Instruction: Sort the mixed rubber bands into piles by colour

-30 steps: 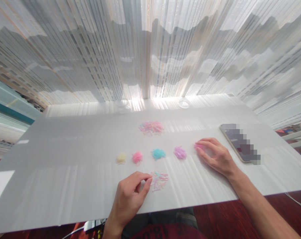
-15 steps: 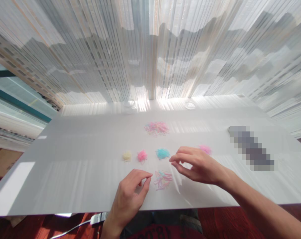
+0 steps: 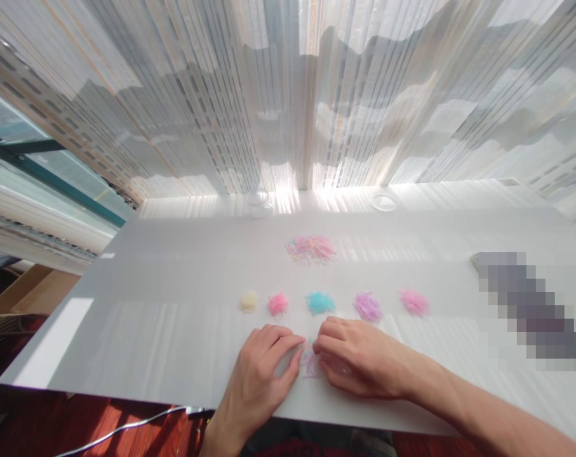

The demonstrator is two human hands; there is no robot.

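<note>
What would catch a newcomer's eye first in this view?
Probably the colours lined up across the white table: from left to right, a yellow pile, hot-pink pile, turquoise pile, purple pile and light-pink pile. Next, the left hand and right hand, nearer the camera, with a partly hidden mixed cluster between them. Beyond the row lies a multicoloured heap.

A small mixed pile (image 3: 309, 368) of thin strands, some of them purple, lies nearest on the table (image 3: 173, 273), partly hidden. Behind it, from left to right, rest a pale yellow heap (image 3: 248, 302), a pink heap (image 3: 278, 304), a turquoise heap (image 3: 321, 303), a purple heap (image 3: 368, 306) and a lighter pink heap (image 3: 414, 303). Farther back spreads a wider multicoloured pile (image 3: 311, 249), loose and flat.
</note>
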